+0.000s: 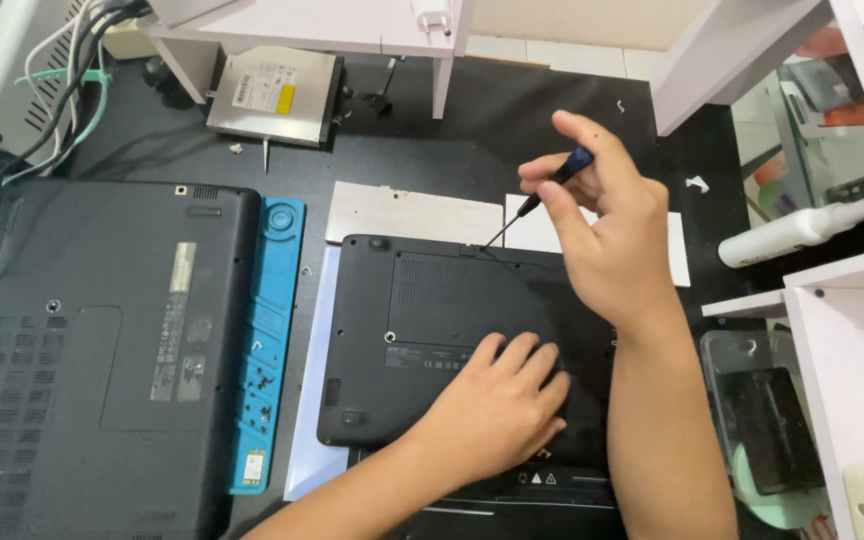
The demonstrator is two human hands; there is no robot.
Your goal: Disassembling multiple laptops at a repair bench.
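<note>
Pinching the small screwdriver (550, 187) with your right hand (607, 235), you touch its tip to the black laptop (432, 300); your left hand (497, 405) presses flat, fingers spread.

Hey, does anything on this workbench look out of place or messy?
Mostly orderly. A bare optical drive lies loose at the back of the desk, and small white scraps are scattered on the black mat. The right hand holds a screwdriver to the small laptop; the left hand steadies it.
</note>
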